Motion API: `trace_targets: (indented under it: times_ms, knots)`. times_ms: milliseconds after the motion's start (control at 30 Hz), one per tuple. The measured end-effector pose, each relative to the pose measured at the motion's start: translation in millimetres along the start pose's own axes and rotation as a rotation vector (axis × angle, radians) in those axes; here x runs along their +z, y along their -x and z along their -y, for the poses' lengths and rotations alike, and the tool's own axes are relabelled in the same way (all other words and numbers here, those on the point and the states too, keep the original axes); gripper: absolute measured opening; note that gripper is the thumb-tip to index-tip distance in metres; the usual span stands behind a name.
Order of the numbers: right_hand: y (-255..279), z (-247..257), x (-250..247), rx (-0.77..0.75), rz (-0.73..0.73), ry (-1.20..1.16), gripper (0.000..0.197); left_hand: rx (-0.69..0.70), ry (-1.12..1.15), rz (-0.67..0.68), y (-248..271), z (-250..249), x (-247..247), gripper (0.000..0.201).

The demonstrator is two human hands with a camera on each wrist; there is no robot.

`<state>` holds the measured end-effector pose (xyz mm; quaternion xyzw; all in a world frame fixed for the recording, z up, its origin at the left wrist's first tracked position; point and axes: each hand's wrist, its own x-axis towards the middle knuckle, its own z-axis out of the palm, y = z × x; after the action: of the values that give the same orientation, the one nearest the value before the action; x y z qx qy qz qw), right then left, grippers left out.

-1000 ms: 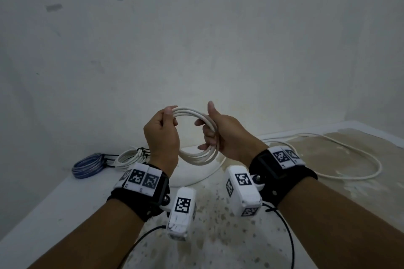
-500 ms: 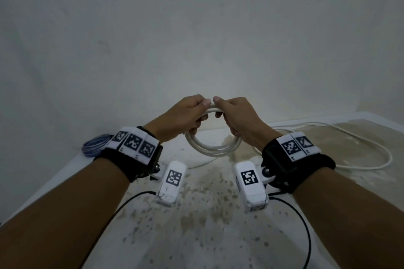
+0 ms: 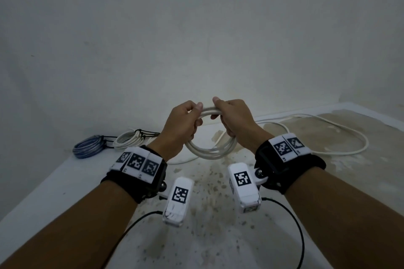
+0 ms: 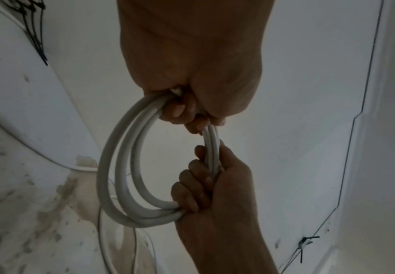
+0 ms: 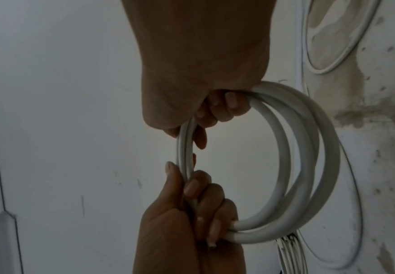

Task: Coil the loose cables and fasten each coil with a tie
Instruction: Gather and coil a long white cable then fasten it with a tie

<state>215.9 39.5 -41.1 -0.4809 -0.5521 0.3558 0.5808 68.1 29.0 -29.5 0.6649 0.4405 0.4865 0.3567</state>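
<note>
Left hand: the left hand [image 3: 182,125] is closed round the top left of the white coil [image 3: 209,150], thumb on top, fingers [image 4: 182,111] wrapped under the strands.
Right hand: the right hand [image 3: 235,122] is clamped on the top right of the same coil, its fingers [image 5: 222,107] curled through the ring.
Hands together: the two thumbs nearly meet on the top of the coil; a short stretch of strands shows between them.
Coil: three or so loops of white cable, held in the air above the table [image 3: 43,192], hanging down between the wrists.
Loose end: the rest of the white cable [image 3: 341,129] runs from the coil and lies in a wide loop on the table to the right.
Blue coil: a blue coil [image 3: 87,147] lies at the far left of the table by the wall.
Second white coil: a white bundle [image 3: 129,138] lies just right of the blue one, with black ties [image 3: 144,133] round it; how many ties is hard to tell.
Table: white, with brown stains in the middle.
</note>
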Motion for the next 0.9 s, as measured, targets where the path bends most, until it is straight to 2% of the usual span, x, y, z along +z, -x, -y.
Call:
trace_targets:
  times_ms: [300,500,567,667,767,900]
  knots:
    - [13.5,-9.0,-20.0,0.014,0.018,0.009,0.050,0.101,-0.174,-0.026,5.2,-0.5,21.2,0.030]
    - [24.4,-11.6,-42.7,0.075,0.239,-0.077,0.062,0.142,-0.199,-0.062,12.0,0.1,26.7,0.029]
    - [25.8,-10.0,-53.7,0.115,0.260,-0.096,0.065,0.179,-0.250,-0.065,15.9,-2.2,27.0,0.030]
    - [22.5,-8.8,-72.1,0.146,0.158,0.020,0.056,0.237,-0.364,-0.055,22.6,-3.7,27.7,0.031]
    - [20.6,-15.3,-89.2,0.122,0.074,0.218,0.038,0.261,-0.460,-0.031,27.9,-1.3,29.2,0.030]
    - [27.1,-27.0,-108.6,0.180,0.035,0.484,0.025,0.250,-0.496,-0.004,32.9,-2.8,31.0,0.028]
